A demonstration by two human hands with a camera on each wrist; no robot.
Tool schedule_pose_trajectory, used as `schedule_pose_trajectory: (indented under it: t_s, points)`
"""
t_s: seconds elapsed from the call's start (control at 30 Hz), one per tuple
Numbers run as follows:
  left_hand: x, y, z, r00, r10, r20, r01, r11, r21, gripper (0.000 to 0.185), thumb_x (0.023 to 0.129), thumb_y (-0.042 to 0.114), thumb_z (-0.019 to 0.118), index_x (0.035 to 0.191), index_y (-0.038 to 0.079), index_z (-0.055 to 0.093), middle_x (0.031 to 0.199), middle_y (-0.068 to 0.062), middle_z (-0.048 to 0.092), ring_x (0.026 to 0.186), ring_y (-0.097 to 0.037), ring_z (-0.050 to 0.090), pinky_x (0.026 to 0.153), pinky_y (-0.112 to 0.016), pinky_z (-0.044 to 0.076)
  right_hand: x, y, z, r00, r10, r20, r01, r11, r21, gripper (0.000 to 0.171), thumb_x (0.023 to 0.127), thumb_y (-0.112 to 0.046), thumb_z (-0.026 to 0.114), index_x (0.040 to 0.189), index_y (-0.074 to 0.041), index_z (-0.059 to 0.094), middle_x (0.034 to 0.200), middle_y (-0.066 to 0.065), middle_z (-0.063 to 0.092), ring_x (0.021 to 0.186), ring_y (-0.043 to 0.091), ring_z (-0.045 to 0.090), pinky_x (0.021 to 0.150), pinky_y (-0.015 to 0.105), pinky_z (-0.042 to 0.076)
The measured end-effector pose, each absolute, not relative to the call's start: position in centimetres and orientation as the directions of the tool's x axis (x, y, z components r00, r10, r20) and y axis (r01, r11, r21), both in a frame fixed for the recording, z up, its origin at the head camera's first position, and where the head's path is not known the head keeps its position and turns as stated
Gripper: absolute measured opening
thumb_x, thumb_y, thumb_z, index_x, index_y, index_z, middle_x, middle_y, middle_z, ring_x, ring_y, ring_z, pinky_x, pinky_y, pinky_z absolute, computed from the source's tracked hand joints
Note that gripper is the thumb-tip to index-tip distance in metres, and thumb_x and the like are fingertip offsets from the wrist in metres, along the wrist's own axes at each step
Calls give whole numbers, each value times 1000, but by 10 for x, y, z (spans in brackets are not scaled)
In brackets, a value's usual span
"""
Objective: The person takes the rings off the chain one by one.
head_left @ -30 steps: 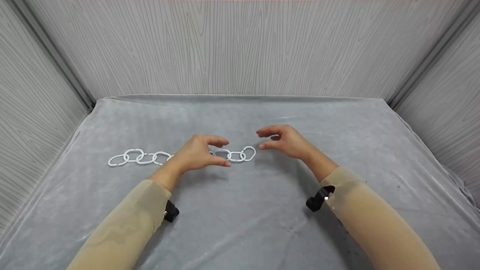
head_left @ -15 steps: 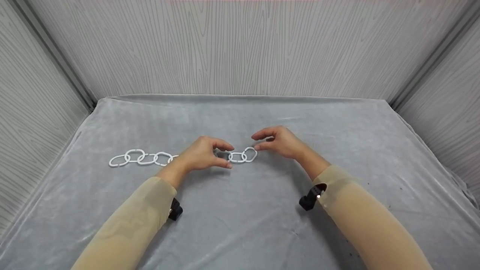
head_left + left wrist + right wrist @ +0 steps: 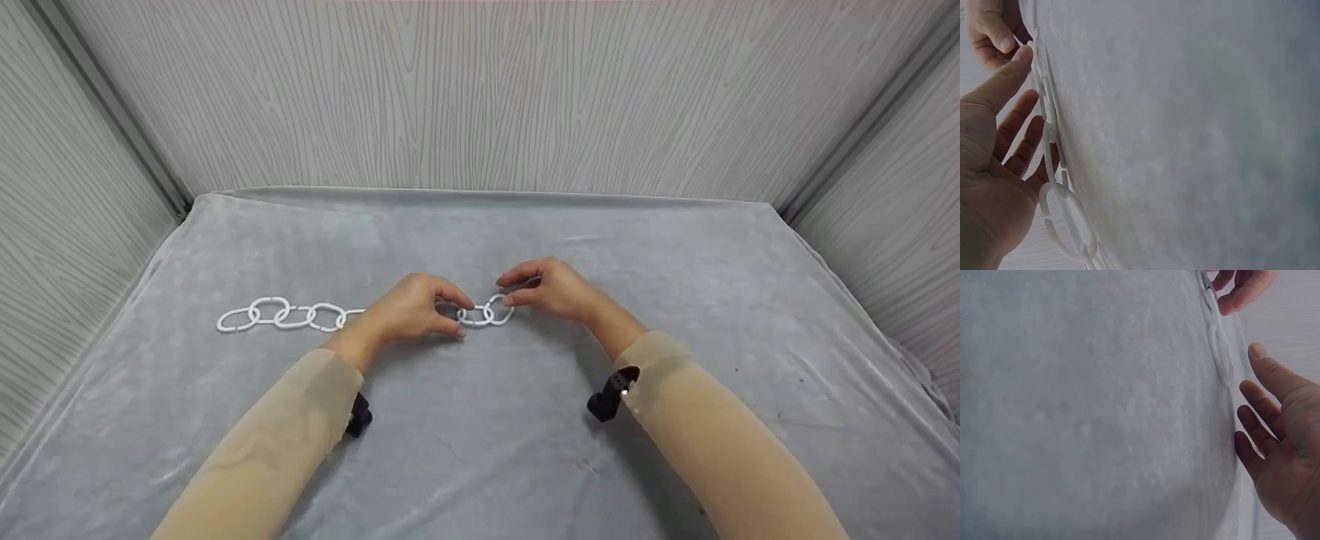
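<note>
A white plastic chain of several open-gapped oval links lies in a line across the grey cloth. My left hand hovers over its middle and hides some links, thumb and fingers spread on either side. In the left wrist view, the chain runs past the loosely bent fingers of my left hand. My right hand is at the chain's right end, its thumb overlapping the end link in the head view. The right wrist view shows the right hand with thumb and fingers apart, beside the end link.
Grey cloth with slight wrinkles covers the table. Pale wood-grain panels enclose it at the back and both sides. A black device is strapped to the right wrist, and another to the left.
My left hand has shifted right along the chain, uncovering a little more of its left part. The right hand has moved left and slightly down to the end link. The chain lies nearly unchanged.
</note>
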State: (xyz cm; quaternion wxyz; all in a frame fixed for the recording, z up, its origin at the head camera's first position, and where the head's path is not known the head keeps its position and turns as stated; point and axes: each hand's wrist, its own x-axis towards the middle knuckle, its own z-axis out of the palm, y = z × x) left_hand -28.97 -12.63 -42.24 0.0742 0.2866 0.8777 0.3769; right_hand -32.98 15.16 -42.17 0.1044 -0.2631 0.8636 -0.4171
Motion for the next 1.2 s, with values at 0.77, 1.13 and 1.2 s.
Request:
schedule_pose_trajectory:
  t_s: [0.77, 1.13, 1.2]
  points:
    - [-295, -119, -426, -751, 646, 134, 586, 560, 585, 26, 81, 10, 90, 105, 7, 84, 113, -10, 75, 111, -29, 68, 102, -42, 51, -332, 149, -432, -829, -557, 51, -397, 521, -756, 31, 88, -10, 88, 118, -4, 80, 112, 9, 79, 106, 20, 68, 91, 27, 51]
    - [-296, -122, -426, -742, 655, 144, 606, 562, 563, 20, 82, 10, 89, 101, 7, 84, 110, -9, 76, 109, -28, 69, 100, -42, 52, -334, 144, -433, -826, -560, 59, -430, 560, -708, 27, 89, -11, 87, 114, -6, 82, 110, 5, 79, 109, 21, 68, 96, 33, 50]
    - [-297, -122, -427, -735, 662, 149, 617, 559, 554, 18, 83, 10, 89, 99, 7, 84, 109, -9, 76, 109, -28, 69, 101, -43, 52, -334, 143, -433, -823, -564, 60, -438, 565, -699, 25, 89, -11, 87, 114, -6, 82, 110, 5, 79, 109, 21, 68, 96, 34, 50]
